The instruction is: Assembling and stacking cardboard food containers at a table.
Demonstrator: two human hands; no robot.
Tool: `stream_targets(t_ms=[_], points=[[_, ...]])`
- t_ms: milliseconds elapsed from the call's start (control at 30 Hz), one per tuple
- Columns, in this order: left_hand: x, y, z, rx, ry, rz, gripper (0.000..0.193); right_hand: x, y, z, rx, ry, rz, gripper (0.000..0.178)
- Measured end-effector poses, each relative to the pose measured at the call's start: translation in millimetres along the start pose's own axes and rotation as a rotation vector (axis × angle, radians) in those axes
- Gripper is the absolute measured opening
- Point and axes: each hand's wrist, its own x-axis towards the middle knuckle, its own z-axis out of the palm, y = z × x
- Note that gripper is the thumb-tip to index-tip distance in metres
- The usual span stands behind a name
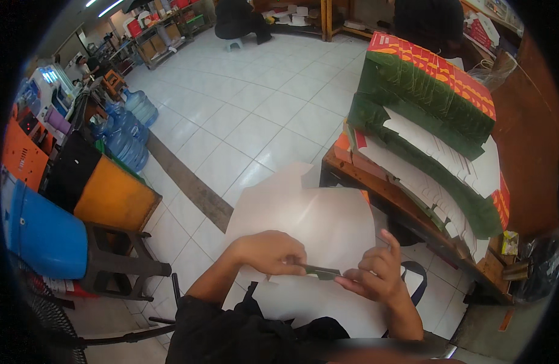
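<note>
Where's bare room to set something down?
Free: white tiled floor between the blue water bottles and wooden table. Crowded: that table, under stacked sheets; left hand and right hand, over pale sheets; left, stool and blue bin.

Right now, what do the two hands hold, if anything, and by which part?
A dark green strip: the left hand pinches its left end. The right hand is at its right end; whether its grip is closed there, I cannot tell.

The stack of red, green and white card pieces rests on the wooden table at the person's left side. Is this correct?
Not quite: the head view shows the stack of red, green and white card pieces resting on the wooden table at the person's right side, not the left.
</note>
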Motion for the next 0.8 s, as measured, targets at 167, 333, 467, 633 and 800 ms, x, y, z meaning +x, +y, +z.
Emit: stream_targets(t_ms=[167, 333, 467, 633, 800], points=[[5.6, 10.1, 12.3, 0.046, 0.213, 0.104, 0.021, -2.5, -0.5, 7.9, -0.110, 0.020, 0.031, 0.029], [1.6, 4.5, 7.6, 0.110, 0.294, 0.096, 0.021, -1.2, -5.1, 6.3, -0.146, -0.144, 0.026, 0.033], [-4.7, -4.0, 1.7, -0.008, 0.192, 0.034, 0.022, -0.2, -4.1, 7.0, -0.169, -0.106, -0.094, 0.031], [-1.0, -8.9, -0.6, -0.121, 0.206, 0.185, 0.025, 2.9, -9.9, 4.4, -0.141, -0.034, 0.161, 0.028], [8.4, 2.0, 11.6, 0.147, 0.235, 0.186, 0.025, 10.1, -14.3, 17.2, -0.249, -0.205, 0.157, 0.033]])
